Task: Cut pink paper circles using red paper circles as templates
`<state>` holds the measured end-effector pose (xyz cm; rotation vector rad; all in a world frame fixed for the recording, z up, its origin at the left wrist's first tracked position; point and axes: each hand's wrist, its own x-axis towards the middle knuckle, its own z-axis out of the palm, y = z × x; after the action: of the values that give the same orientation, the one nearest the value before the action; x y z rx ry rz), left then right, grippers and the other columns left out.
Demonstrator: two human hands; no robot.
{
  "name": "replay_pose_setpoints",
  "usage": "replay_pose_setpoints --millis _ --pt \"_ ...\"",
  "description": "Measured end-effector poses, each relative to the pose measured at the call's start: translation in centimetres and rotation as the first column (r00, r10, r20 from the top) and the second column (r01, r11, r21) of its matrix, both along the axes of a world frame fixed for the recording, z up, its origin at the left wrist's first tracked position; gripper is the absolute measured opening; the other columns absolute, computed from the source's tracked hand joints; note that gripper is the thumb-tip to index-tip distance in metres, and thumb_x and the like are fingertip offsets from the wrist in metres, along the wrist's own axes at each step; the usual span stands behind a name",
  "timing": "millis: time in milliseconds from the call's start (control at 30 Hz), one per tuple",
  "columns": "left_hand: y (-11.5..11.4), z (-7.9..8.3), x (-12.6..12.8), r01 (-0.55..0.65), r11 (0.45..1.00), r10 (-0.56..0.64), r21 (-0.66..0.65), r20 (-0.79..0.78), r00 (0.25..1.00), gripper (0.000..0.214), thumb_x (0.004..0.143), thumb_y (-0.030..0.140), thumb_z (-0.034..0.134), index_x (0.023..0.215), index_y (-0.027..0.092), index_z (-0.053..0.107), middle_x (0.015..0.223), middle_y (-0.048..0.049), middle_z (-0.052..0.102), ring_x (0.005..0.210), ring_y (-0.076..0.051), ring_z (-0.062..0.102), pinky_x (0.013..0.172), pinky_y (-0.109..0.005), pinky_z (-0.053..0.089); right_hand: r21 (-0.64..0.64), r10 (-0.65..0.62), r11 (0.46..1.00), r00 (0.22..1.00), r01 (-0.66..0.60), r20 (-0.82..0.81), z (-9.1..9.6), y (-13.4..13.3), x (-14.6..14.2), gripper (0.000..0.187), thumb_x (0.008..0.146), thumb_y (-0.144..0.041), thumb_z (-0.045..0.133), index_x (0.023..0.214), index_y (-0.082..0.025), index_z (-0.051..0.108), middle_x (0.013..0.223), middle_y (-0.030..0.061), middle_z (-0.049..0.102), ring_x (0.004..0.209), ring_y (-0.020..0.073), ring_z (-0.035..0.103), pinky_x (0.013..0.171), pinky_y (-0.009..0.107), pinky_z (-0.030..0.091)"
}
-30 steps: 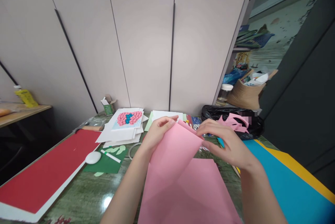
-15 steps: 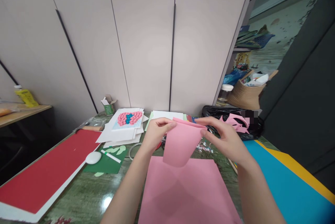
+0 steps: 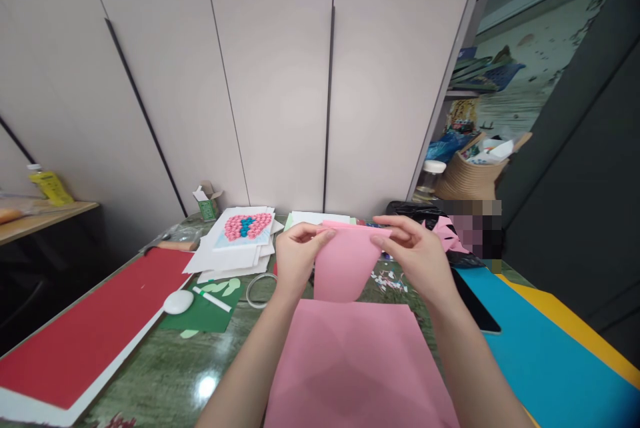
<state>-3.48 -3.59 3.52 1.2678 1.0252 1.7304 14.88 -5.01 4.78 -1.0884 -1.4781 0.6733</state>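
We hold a small pink sheet (image 3: 343,268) up above the table (image 3: 160,375), pinched at its top edge. Our left hand (image 3: 295,258) grips the top left corner, thumb and fingers closed on the paper; our right hand (image 3: 417,258) clamps the top right corner the same way. The sheet hangs curved below our fingers, just over a big pink sheet (image 3: 355,368) lying flat between our arms. A red sheet (image 3: 90,331) lies to the left, a blue sheet (image 3: 545,355) to the right, and a heart card (image 3: 245,226) rests on white papers beyond.
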Motion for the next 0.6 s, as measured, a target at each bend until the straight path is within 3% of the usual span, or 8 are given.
replay_pose_setpoints --millis 233,433,600 --pt "-0.1 0.1 0.0 -0.025 0.999 0.025 0.024 0.009 1.0 0.016 0.057 0.028 0.074 0.061 0.016 0.066 0.063 -0.0013 0.064 0.064 -0.014 0.057 0.06 -0.024 0.043 -0.002 0.029 1.0 1.0 -0.029 -0.006 -0.1 0.0 0.0 0.032 0.07 -0.035 0.066 0.098 -0.019 0.063 0.064 -0.0003 0.061 0.061 0.0151 0.054 0.059 0.027 0.042" --pt "-0.1 0.4 -0.6 0.052 0.999 -0.053 0.008 0.075 0.996 0.015 0.058 0.027 0.075 0.061 0.016 0.066 0.065 -0.0005 0.064 0.064 -0.012 0.056 0.06 -0.022 0.042 0.1 0.108 0.988 0.992 -0.115 0.066 0.2 -0.3 0.3 0.031 0.076 -0.031 0.061 0.106 -0.025 0.058 0.097 0.0058 0.067 0.094 0.0227 0.059 0.078 0.035 0.046" --pt "0.3 0.4 -1.4 0.222 0.971 -0.205 -0.085 0.166 0.964 0.02 0.062 0.031 0.072 0.059 0.014 0.062 0.055 0.0033 0.056 0.051 -0.007 0.048 0.05 -0.019 0.036 0.107 0.202 0.967 0.953 -0.23 0.227 0.5 -0.9 1.3 0.02 0.075 -0.03 0.064 0.095 -0.026 0.065 0.099 0.0039 0.066 0.095 0.0217 0.059 0.081 0.034 0.045"
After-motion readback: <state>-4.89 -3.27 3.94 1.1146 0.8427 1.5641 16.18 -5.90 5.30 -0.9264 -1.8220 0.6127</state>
